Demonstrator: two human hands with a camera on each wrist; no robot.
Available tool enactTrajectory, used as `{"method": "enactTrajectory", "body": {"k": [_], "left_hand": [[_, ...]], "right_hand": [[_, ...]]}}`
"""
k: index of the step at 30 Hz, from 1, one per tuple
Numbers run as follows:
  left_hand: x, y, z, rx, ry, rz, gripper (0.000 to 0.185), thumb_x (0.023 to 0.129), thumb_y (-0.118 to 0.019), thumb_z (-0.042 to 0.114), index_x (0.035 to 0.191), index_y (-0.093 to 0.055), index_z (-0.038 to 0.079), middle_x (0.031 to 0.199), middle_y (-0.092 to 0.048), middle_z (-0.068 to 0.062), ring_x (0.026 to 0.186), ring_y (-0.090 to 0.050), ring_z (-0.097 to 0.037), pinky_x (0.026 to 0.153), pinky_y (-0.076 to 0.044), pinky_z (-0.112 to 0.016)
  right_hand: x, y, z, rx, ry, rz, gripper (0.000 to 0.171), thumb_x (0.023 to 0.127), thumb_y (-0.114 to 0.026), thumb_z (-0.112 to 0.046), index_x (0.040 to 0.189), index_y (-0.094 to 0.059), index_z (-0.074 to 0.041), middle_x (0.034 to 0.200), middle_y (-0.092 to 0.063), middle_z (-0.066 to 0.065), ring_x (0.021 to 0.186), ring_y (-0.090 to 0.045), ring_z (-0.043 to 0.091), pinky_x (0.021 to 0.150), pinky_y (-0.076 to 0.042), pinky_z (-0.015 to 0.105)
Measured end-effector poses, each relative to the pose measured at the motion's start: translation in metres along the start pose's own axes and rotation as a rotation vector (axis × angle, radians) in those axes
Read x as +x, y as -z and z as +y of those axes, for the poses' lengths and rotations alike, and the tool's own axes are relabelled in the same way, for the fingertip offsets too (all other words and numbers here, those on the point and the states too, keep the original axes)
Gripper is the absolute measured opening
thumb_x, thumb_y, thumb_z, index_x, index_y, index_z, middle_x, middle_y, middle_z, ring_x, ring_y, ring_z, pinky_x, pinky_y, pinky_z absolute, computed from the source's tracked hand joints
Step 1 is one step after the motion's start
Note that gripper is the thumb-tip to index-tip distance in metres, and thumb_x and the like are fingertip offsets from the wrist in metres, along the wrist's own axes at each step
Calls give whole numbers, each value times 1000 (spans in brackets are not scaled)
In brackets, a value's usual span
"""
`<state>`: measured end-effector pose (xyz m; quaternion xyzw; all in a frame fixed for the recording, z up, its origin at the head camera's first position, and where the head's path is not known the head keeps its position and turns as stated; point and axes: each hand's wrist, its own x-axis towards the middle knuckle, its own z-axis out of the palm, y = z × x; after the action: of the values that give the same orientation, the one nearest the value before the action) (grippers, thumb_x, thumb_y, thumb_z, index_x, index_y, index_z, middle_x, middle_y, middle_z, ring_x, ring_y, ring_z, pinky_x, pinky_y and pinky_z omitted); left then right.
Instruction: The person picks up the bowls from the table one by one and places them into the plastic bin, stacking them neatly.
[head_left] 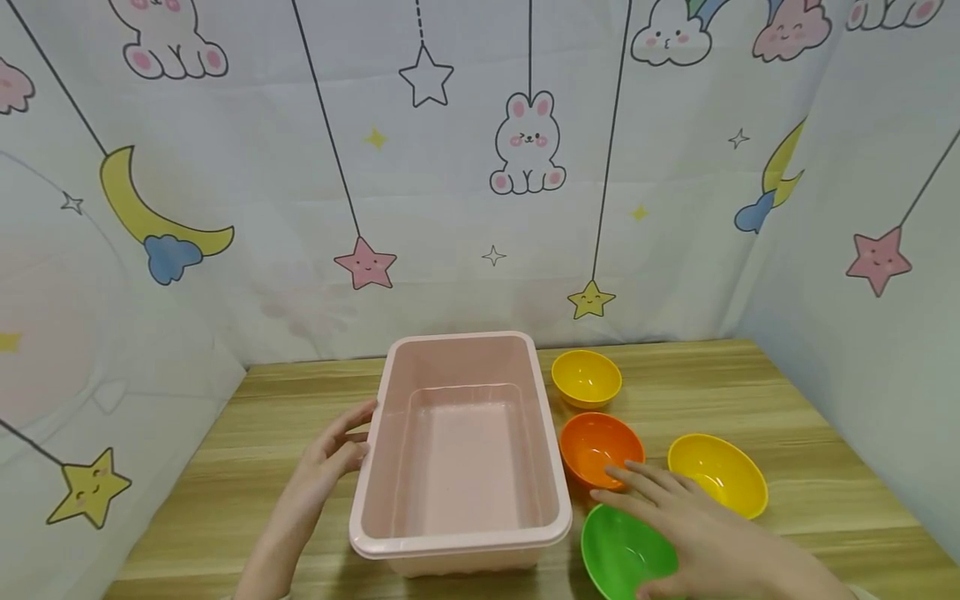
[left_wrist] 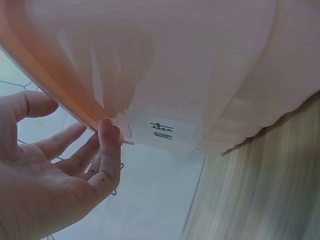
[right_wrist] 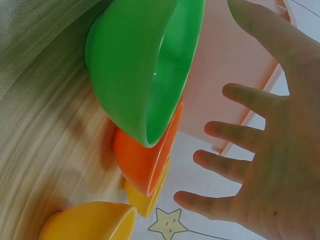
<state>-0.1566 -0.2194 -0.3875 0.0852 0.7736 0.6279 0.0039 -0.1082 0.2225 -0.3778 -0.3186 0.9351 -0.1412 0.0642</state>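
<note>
A pink rectangular plastic basin point(head_left: 468, 467) stands on the table. My left hand point(head_left: 327, 464) is at its left side, fingers loosely bent by the rim; in the left wrist view the fingertips point(left_wrist: 109, 131) are close to the basin's outer wall point(left_wrist: 200, 65), near a white label point(left_wrist: 160, 131). My right hand point(head_left: 697, 533) hovers over a green bowl point(head_left: 622, 554) with its fingers spread, holding nothing. Just beyond those fingers sits an orange bowl point(head_left: 600, 450). In the right wrist view, a gap separates the palm point(right_wrist: 280, 170) from the green bowl point(right_wrist: 125, 65).
One yellow bowl point(head_left: 587, 379) stands behind the orange bowl, and another yellow bowl point(head_left: 717, 477) lies to the right. The wood-grain table point(head_left: 300, 400) meets a white printed cloth point(head_left: 450, 208) at the back and sides.
</note>
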Motion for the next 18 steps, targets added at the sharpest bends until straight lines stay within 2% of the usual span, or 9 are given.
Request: {"method": "enactTrajectory", "body": {"k": [6, 13, 18], "left_hand": [[0, 2, -1, -40, 36, -14, 53, 95, -52, 11, 146, -40, 14, 141, -43, -5, 113, -57, -6, 88, -50, -24], [1, 2, 1, -104, 64, -28, 55, 94, -53, 11, 147, -39, 10, 139, -46, 0, 111, -58, -5, 88, -51, -24], [2, 3, 2, -156, 62, -44, 56, 94, -52, 8, 148, -36, 7, 134, -49, 6, 110, -58, -5, 88, -51, -23]], "right_hand": [[1, -1, -1, 50, -23, -56, 87, 68, -57, -80, 145, -32, -47, 158, -28, -1, 141, -28, 43, 96, -30, 75], [4, -3, -2, 86, -35, -125, 91, 63, -60, -83, 144, -30, -51, 158, -26, 0, 140, -28, 44, 88, -34, 78], [3, -5, -2, 98, -56, -191, 92, 62, -61, -83, 143, -30, -52, 157, -28, 1, 136, -34, 45, 85, -39, 75]]}}
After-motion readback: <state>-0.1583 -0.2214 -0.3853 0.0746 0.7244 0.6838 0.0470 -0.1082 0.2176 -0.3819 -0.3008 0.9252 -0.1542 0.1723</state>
